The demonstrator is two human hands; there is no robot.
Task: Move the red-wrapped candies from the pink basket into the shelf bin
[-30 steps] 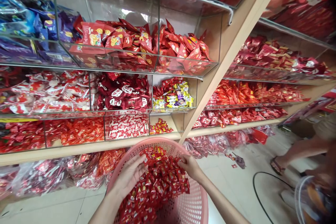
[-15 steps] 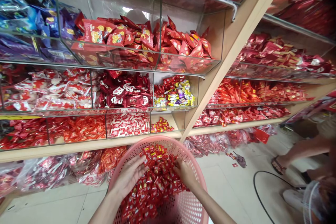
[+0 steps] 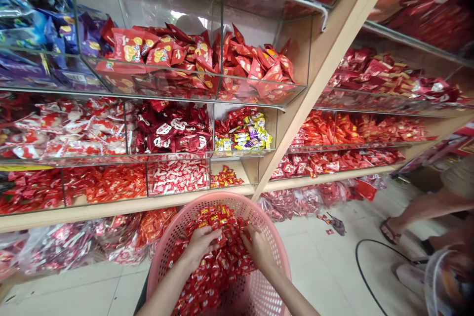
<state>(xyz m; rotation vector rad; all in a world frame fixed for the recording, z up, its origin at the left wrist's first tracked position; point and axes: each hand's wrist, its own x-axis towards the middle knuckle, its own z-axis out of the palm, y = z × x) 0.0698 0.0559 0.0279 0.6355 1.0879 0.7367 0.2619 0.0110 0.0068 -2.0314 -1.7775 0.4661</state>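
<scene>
A pink perforated plastic basket (image 3: 273, 222) stands in front of me, with many small red-and-yellow wrapped candies (image 3: 222, 269) heaped inside. My left hand (image 3: 200, 247) is over the left of the heap, its fingers loosely curved and apart, touching the candies. On the other side my right hand (image 3: 258, 248) rests against the heap with bent, loosely parted fingers, the tips partly hidden among the wrappers. Neither hand visibly grips a candy. Just beyond the basket rim, a low shelf compartment (image 3: 242, 167) holds a small pile of similar candies (image 3: 225, 177).
Glass-fronted shelves (image 3: 185, 95) of packaged sweets rise ahead, with a slanting wooden upright (image 3: 296, 123). Clear plastic bags of sweets (image 3: 61, 247) lie beneath. At right are a black cable (image 3: 361, 266), a translucent bucket (image 3: 439, 281) and a person's leg (image 3: 418, 210).
My left hand has moved right and slightly down, closer to my right hand, its fingers more bent. My right hand stays by the heap. The view has shifted slightly.
</scene>
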